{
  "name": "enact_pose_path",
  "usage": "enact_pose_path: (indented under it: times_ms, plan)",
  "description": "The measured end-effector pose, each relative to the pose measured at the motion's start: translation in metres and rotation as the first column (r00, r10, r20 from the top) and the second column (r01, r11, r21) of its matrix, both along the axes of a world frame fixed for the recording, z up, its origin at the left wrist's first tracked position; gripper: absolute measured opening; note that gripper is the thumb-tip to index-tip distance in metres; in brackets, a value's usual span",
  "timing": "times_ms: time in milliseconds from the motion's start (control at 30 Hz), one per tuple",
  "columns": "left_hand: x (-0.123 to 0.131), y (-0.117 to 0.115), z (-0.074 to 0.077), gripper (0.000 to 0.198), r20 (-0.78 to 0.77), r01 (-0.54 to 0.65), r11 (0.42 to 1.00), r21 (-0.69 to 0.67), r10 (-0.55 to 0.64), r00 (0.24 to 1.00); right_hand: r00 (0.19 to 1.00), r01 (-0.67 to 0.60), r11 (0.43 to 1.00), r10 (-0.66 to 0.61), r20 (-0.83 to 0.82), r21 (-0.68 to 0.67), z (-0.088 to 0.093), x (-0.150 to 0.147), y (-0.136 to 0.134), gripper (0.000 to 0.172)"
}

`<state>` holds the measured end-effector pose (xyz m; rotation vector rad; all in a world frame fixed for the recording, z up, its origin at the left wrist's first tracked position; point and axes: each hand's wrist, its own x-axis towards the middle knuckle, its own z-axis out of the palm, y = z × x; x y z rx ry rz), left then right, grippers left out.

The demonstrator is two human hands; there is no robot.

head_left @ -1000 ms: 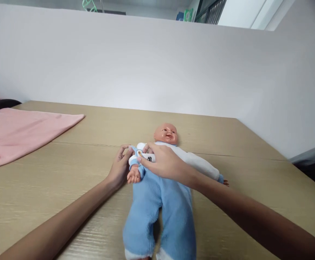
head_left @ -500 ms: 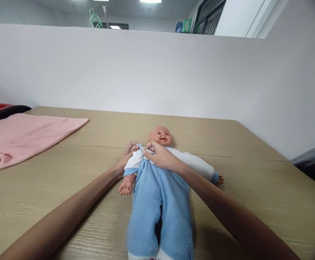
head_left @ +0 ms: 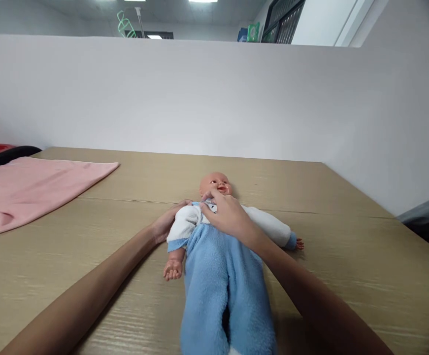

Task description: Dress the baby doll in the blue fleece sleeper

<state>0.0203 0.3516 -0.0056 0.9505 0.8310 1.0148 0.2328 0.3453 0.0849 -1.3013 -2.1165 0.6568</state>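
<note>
A baby doll (head_left: 216, 186) lies on its back on the wooden table (head_left: 88, 236), head away from me, dressed in a blue fleece romper (head_left: 221, 276) with white sleeves. My right hand (head_left: 225, 214) lies on the doll's chest just under the chin, fingers pinched on the garment's neckline. My left hand (head_left: 166, 223) is tucked against the doll's shoulder beside the white sleeve (head_left: 184, 223), fingers curled and mostly hidden behind the cloth. The doll's bare hand (head_left: 172, 268) sticks out of the sleeve below my left hand.
A pink cloth (head_left: 25, 190) is spread on the table at the left, with a red and black object (head_left: 0, 153) behind it. A white partition wall (head_left: 199, 98) runs along the table's far edge. The table's right edge drops off near a dark object (head_left: 428, 222).
The doll's arm has come down through the white sleeve, its hand now lower. My right hand moved from the doll's side up to the neckline; my left slid to the shoulder.
</note>
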Motion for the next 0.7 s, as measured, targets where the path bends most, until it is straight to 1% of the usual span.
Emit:
enact_pose_path:
  times_ms: [67, 100, 200, 267, 333, 367, 433, 533, 600, 633, 700]
  plan:
    - [0.001, -0.003, 0.004, 0.032, 0.056, 0.009, 1.0, -0.013, -0.008, 0.998, 0.992, 0.036, 0.999, -0.04, 0.117, 0.033, 0.001, 0.001, -0.002, 0.022]
    - [0.001, -0.004, 0.005, 0.033, 0.075, 0.01, 1.0, -0.013, -0.009, 0.997, 0.99, 0.042, 0.998, -0.047, 0.136, 0.038, 0.001, 0.001, -0.002, 0.024]
    - [0.003, -0.002, 0.009, 0.034, 0.107, -0.005, 1.0, -0.005, 0.006, 0.994, 0.993, 0.043, 0.999, -0.045, 0.111, 0.022, -0.002, -0.001, 0.002, 0.022]
    - [0.005, 0.002, 0.009, 0.035, 0.118, -0.02, 1.0, -0.002, 0.02, 0.993, 0.997, 0.03, 0.999, -0.027, 0.074, -0.04, -0.005, -0.001, 0.006, 0.022]
    - [0.006, 0.007, 0.008, 0.034, 0.123, -0.015, 1.0, -0.003, 0.015, 0.992, 0.999, 0.02, 0.995, -0.015, 0.05, -0.102, -0.006, -0.001, 0.01, 0.028]
    - [0.007, 0.009, 0.007, 0.032, 0.123, -0.002, 1.0, -0.009, 0.003, 0.992, 0.999, 0.02, 0.993, -0.015, 0.049, -0.115, -0.006, 0.0, 0.011, 0.031]
    - [0.007, 0.01, 0.007, 0.029, 0.112, 0.044, 0.998, -0.037, -0.039, 0.993, 0.998, 0.021, 0.995, -0.015, 0.068, -0.101, -0.004, 0.002, 0.01, 0.035]
    - [0.007, 0.005, 0.014, 0.035, 0.093, 0.116, 0.989, -0.093, -0.107, 0.99, 0.988, 0.024, 0.997, -0.013, 0.154, -0.067, 0.002, 0.005, 0.005, 0.041]
    - [0.006, 0.0, 0.024, 0.038, 0.035, 0.126, 0.989, -0.079, -0.123, 0.992, 0.971, 0.06, 0.997, -0.048, 0.234, -0.043, 0.006, 0.006, 0.001, 0.043]
    - [0.005, -0.003, 0.03, 0.039, -0.034, 0.12, 0.992, -0.042, -0.122, 0.992, 0.961, 0.077, 0.997, -0.067, 0.269, -0.029, 0.008, 0.007, 0.0, 0.043]
    - [0.001, -0.009, 0.043, 0.041, -0.246, 0.113, 0.991, 0.07, -0.092, 0.965, 0.946, 0.096, 0.995, -0.091, 0.312, -0.002, 0.008, 0.008, -0.001, 0.041]
